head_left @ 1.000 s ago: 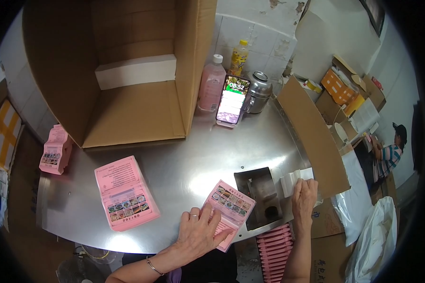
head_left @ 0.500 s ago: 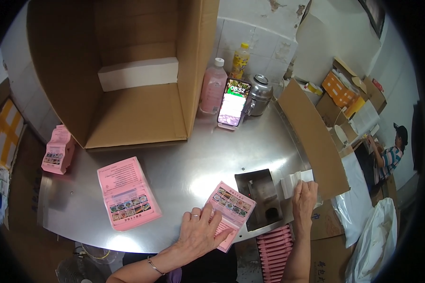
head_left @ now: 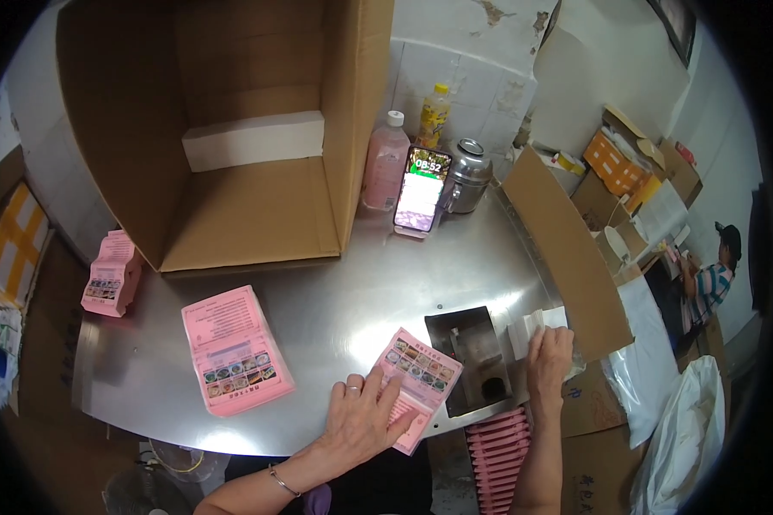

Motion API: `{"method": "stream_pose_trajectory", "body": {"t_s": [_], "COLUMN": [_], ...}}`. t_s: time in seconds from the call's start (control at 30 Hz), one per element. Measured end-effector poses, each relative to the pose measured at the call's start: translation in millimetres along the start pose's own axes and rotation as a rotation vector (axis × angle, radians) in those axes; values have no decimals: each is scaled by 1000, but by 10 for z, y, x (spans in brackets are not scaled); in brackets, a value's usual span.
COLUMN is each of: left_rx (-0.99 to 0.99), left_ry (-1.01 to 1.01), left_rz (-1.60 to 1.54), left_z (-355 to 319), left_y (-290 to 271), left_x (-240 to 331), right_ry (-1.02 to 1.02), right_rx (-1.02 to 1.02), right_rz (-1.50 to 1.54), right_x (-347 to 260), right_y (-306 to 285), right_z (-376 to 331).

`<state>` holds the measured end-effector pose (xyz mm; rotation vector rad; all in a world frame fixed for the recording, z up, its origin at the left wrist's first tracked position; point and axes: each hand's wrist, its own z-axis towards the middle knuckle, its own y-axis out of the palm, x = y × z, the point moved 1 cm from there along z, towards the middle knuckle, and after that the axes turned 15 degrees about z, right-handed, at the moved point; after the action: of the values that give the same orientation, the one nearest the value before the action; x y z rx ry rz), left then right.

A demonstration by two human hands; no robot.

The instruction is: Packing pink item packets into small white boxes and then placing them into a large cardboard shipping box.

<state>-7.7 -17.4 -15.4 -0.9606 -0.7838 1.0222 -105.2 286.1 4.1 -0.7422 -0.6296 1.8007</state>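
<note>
Left hand flat on pink packet at near worktop edge, not clenched; packet long axis runs far-left to near-right. Right hand grasps white paper, just right.

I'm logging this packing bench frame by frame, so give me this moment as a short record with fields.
left hand: left hand flat on a pink packet at the table's near edge
right hand: right hand on white folded paper beside a dark box
table: steel table
stack: pink packet stack, left of the hands
behind: open carton, pink bottle, lit phone, metal can
</note>
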Motion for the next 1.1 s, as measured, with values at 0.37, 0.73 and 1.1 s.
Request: {"method": "stream_pose_trajectory", "body": {"t_s": [0.37,0.73,1.1], "left_rx": [16,48,64], "left_ry": [4,19,-25], "left_rz": [-20,-6,2], "left_z": [13,33,-32], "left_y": [-16,-16,-42], "left_x": [3,13,5], "right_ry": [43,39,43], "right_rx": [8,17,14], "right_rz": [70,101,90], "right_x": [-7,21,-5], "right_y": [-57,-31,-37], "right_z": [25,30,-25]}}
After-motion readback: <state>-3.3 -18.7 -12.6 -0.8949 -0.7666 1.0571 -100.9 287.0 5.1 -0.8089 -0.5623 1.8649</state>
